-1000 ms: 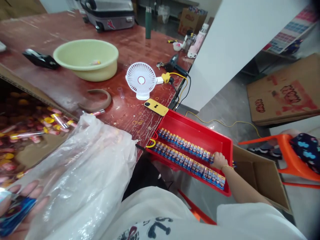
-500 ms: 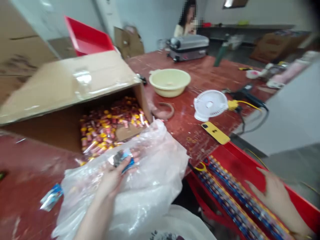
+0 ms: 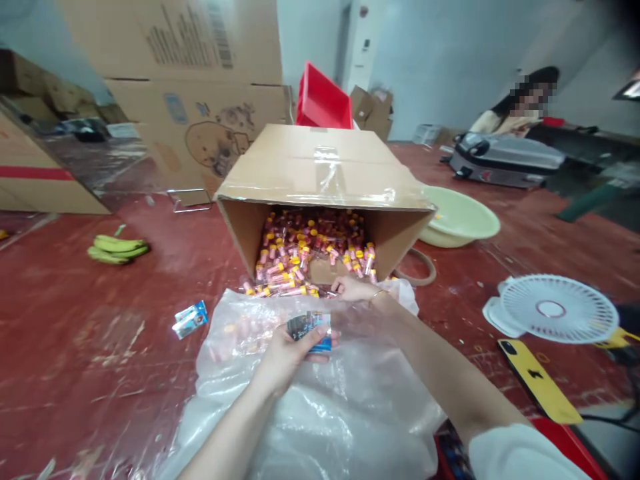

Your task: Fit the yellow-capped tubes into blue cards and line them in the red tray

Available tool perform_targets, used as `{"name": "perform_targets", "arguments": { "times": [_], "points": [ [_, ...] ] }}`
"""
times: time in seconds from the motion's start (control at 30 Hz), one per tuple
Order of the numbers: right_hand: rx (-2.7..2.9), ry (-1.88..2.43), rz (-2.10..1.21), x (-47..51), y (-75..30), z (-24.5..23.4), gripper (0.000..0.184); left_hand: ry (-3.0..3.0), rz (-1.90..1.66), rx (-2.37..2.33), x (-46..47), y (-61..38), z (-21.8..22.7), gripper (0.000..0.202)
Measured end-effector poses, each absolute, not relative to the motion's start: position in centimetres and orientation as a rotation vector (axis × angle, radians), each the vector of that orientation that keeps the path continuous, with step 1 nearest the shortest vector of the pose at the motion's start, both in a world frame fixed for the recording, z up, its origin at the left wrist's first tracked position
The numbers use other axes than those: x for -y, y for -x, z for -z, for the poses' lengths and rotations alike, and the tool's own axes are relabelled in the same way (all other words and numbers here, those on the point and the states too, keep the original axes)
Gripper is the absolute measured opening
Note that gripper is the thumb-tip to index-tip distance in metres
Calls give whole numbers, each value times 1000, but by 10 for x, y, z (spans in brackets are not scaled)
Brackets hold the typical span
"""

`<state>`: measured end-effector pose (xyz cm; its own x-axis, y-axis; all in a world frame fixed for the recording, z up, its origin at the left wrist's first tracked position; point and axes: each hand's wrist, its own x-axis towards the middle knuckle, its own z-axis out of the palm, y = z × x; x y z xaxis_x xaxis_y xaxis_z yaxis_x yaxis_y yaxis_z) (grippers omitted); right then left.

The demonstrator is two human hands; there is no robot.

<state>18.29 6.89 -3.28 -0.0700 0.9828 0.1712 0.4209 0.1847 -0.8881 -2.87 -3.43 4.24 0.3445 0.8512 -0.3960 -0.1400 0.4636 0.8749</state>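
Note:
My left hand (image 3: 295,350) is closed around a few small blue printed packets (image 3: 323,327), thumb on top, above a clear plastic bag (image 3: 345,393). My right hand (image 3: 354,290) reaches to the mouth of an open cardboard box (image 3: 320,167) lying on its side. Its fingers are curled beside small pink tubes with yellow caps (image 3: 285,267) heaped inside; what they pinch, if anything, is too small to make out. The bag spreads from the box mouth towards me, with some tubes under it. Two similar packets (image 3: 191,320) lie on the table to the left.
On the red table (image 3: 90,360) are bananas (image 3: 119,248), a pale green basin (image 3: 460,223), a tape ring (image 3: 423,267), a white fan (image 3: 560,308) and a yellow phone (image 3: 540,381). A red tray (image 3: 565,440) sits lower right. A person sits behind a grey suitcase (image 3: 505,160).
My right hand has moved from the red tray at the right to the box mouth. My left hand still holds the packets. The view has turned left.

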Motion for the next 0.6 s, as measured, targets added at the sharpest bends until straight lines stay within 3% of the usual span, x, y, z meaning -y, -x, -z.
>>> {"name": "perform_targets", "arguments": {
  "times": [0.13,0.43,0.6],
  "points": [
    [1710,1372,-905,-61,-191,21,21,-832,-703,-963,27,30,-37,42],
    [1337,1178,-1151,14,-201,-68,40,-936,-609,-899,21,11,-25,35],
    [1481,1093,-1126,20,-192,-84,20,-925,-650,-922,20,14,-24,31]
  ]
}}
